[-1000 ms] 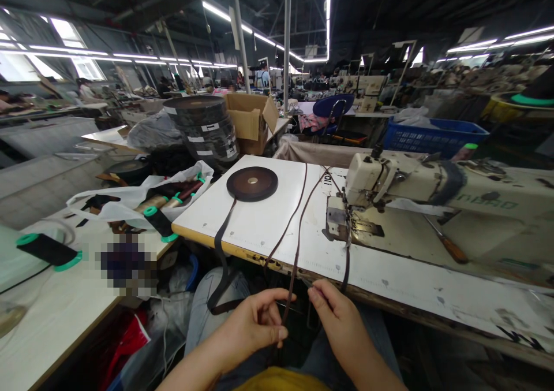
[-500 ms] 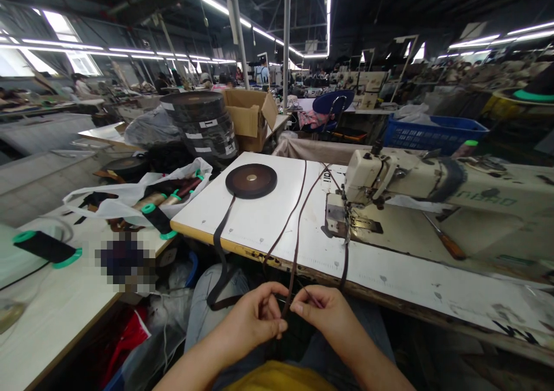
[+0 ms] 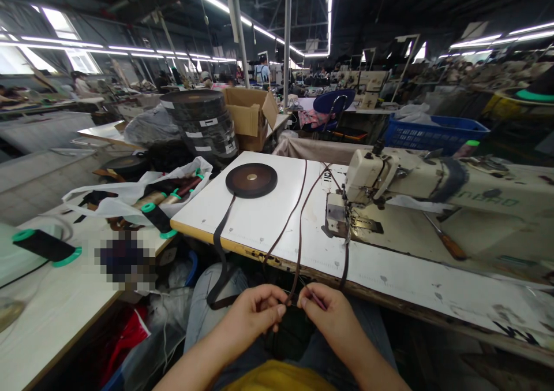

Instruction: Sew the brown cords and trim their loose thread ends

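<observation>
Just before the table (image 3: 255,220), the left hand (image 3: 263,310) pinches a brown strip (image 3: 299,246); the curled right hand (image 3: 325,309) grips a purplish object (image 3: 319,302).

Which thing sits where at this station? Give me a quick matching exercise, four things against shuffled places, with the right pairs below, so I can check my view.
Things
1. Thin brown strip
2. Roll of dark tape
3. Screwdriver
4. Plastic basket

Places
A. On the sewing machine bed, handle toward the front
B. Behind the sewing machine, whitish plastic in it
C. Over the front edge of the white tabletop, down to between the left hand and right hand
D. Flat on the tabletop, left of the sewing machine

Pairs: 1-C, 2-D, 3-A, 4-B
</observation>
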